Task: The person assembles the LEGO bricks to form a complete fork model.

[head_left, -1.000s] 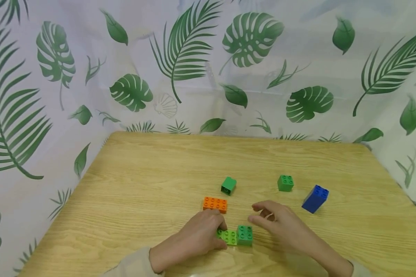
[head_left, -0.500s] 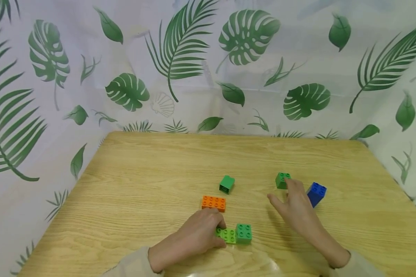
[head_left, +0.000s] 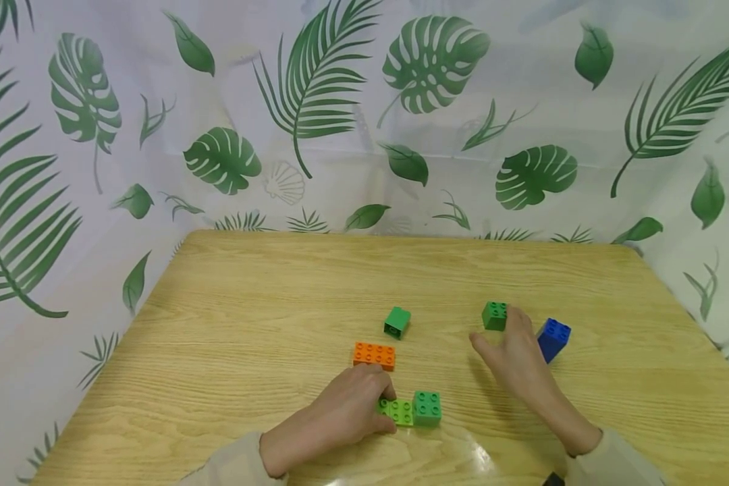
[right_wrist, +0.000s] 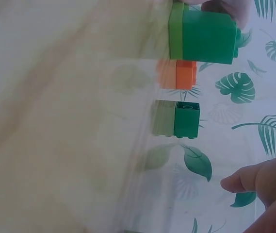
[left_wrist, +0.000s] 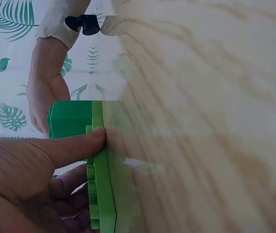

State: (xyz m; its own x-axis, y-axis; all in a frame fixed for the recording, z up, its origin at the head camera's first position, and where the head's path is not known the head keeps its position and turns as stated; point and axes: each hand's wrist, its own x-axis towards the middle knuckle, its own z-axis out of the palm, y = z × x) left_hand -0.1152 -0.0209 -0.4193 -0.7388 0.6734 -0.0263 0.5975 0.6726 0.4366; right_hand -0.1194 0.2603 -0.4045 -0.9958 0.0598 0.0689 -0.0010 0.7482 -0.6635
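My left hand (head_left: 354, 405) pinches a long lime-green building brick (head_left: 403, 412) by its long sides, thumb in front and fingers behind. A taller green brick (head_left: 427, 408) is stacked on that brick's right end. In the left wrist view the thumb presses the lime-green brick (left_wrist: 102, 194) close to the green brick (left_wrist: 72, 119). Farther right, my right hand (head_left: 518, 361) reaches out with thumb and fingers spread apart. Its fingertips are at the right side of a square green brick (head_left: 495, 316), and the thumb stays away from it.
Just behind the right hand's knuckles stands a tall blue block (head_left: 554, 339). An orange brick (head_left: 374, 356) lies directly beyond the left hand. Behind that, another green brick (head_left: 397, 322) rests on its side. A leaf-patterned curtain (head_left: 340, 121) borders the wooden table (head_left: 267, 283).
The right hand has moved away from the stacked bricks, back and right to the square green brick. The left hand keeps its pinch on the lime-green brick.
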